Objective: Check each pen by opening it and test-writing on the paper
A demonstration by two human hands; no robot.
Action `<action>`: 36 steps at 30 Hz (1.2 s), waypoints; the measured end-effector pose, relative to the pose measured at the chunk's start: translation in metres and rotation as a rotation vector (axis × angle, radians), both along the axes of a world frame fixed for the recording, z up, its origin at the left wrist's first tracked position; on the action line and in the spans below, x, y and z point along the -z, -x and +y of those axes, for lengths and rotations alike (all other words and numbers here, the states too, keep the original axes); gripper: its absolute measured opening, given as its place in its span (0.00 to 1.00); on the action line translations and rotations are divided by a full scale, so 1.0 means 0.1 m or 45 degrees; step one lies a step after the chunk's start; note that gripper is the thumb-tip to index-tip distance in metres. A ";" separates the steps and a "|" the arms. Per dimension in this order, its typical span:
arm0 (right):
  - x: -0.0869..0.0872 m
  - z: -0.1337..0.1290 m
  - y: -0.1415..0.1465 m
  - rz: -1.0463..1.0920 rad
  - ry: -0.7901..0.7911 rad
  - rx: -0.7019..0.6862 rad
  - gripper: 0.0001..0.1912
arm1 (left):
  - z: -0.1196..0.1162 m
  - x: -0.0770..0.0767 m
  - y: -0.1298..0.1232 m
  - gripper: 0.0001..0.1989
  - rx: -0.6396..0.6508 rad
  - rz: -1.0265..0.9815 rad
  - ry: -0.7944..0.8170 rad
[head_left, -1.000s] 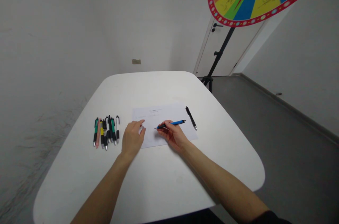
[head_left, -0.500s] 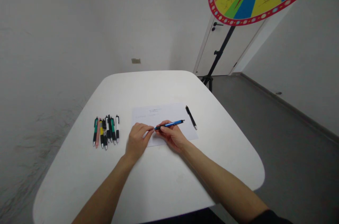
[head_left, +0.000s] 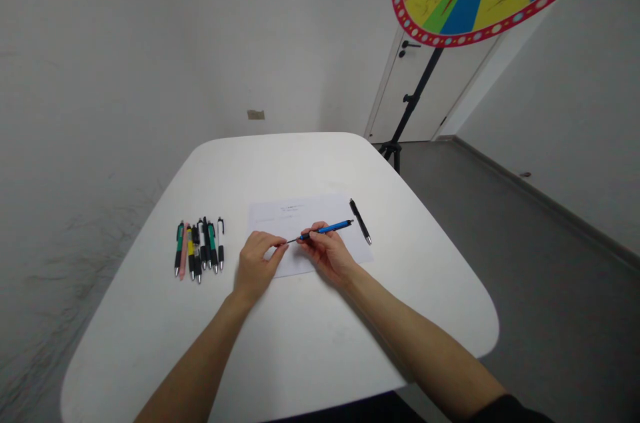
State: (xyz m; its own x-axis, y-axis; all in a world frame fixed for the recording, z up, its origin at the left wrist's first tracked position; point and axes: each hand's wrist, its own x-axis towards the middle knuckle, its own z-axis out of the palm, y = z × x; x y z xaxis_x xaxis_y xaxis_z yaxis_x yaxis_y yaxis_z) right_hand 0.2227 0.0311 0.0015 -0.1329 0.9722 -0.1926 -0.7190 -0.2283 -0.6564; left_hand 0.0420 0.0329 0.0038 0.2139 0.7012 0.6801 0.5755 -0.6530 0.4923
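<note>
A blue pen (head_left: 336,227) with a dark front part is held in my right hand (head_left: 327,254), its back end pointing up to the right. My left hand (head_left: 259,261) pinches the tip of a thin dark rod (head_left: 292,241) that runs into the front of the blue pen. Both hands are over the near part of a white sheet of paper (head_left: 265,211) with faint writing near its top. Beyond the paper's right side, a black pen (head_left: 361,221) lies slanted, partly on the sheet.
Several pens (head_left: 200,246), green, yellow, pink, black and white, lie side by side on the left of the white table (head_left: 280,166). A colourful wheel (head_left: 465,3) stands on a black tripod (head_left: 419,93) behind the table, before a door.
My right hand and the blue pen have moved slightly right and up, away from my left hand. The thin rod between them now shows at greater length.
</note>
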 end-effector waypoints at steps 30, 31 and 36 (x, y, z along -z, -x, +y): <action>0.05 0.09 -0.06 0.057 0.085 0.129 0.14 | 0.03 0.14 0.06 0.08 -0.500 0.667 -0.039; 0.05 0.09 -0.06 0.056 0.084 0.130 0.14 | 0.03 0.14 0.06 0.08 -0.508 0.678 -0.028; 0.04 0.08 -0.05 0.050 0.085 0.128 0.14 | 0.03 0.16 0.06 0.10 -0.552 0.741 -0.005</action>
State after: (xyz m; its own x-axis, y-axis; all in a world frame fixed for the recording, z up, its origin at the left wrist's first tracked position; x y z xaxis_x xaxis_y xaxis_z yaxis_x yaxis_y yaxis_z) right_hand 0.2282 0.0391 -0.0026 -0.0438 0.9662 -0.2541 -0.7652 -0.1960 -0.6133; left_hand 0.0364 0.0359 -0.0121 0.2451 0.8027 0.5437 0.9511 -0.3077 0.0255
